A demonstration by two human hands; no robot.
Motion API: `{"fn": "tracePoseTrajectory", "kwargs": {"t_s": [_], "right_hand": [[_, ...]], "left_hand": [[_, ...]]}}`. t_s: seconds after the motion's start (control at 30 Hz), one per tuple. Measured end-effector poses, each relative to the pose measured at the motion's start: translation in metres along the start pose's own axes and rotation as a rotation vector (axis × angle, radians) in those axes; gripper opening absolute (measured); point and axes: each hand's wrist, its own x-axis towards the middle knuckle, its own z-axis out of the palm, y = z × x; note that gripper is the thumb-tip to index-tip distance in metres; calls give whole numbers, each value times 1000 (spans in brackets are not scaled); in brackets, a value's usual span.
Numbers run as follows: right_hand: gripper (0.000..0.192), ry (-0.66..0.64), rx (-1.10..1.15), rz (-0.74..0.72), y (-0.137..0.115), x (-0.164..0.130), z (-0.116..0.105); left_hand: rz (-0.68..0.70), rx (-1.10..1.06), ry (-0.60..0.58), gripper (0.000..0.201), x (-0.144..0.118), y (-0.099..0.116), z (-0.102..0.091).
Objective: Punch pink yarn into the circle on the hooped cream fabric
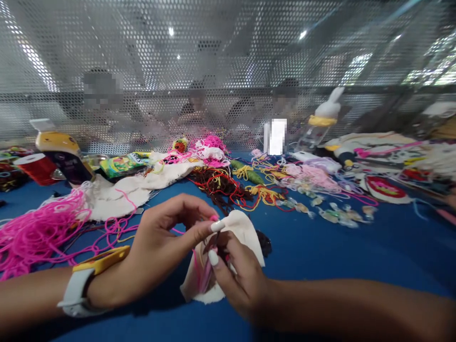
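Near the middle of the head view, my left hand [178, 237] has thumb and index finger pinched on a strand of pink yarn [214, 218]. Just below and to the right, my right hand [242, 275] closes its fingers round a slim pinkish-purple tool [205, 276] with a metal upper part, partly hidden by the fingers. The two hands almost meet at the metal part. Beneath them a cream cloth piece [244, 225] lies on the blue table. From the left hand, pink yarn trails down over the cloth and off to the left.
A bright pink yarn heap [46, 228] lies left, beside cream cloth [117, 194] and a dark-and-yellow bottle [62, 156]. Brown and red yarn [217, 183] lies behind my hands. Wrapped candies [338, 213] and a round red-pink patch [386, 189] are at right. A perforated metal screen [228, 61] stands behind.
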Motion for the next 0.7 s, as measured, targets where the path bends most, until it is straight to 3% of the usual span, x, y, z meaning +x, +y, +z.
{"fn": "tracePoseTrajectory", "kwargs": {"t_s": [0.13, 0.37, 0.7], "right_hand": [[16, 9, 29, 72, 1, 0, 1], [16, 1, 55, 76, -1, 1, -1], [18, 2, 121, 68, 0, 2, -1]], "left_hand": [[69, 80, -9, 11, 0, -2, -1], [318, 195, -68, 20, -5, -9, -3], [417, 257, -72, 26, -10, -5, -5]]}}
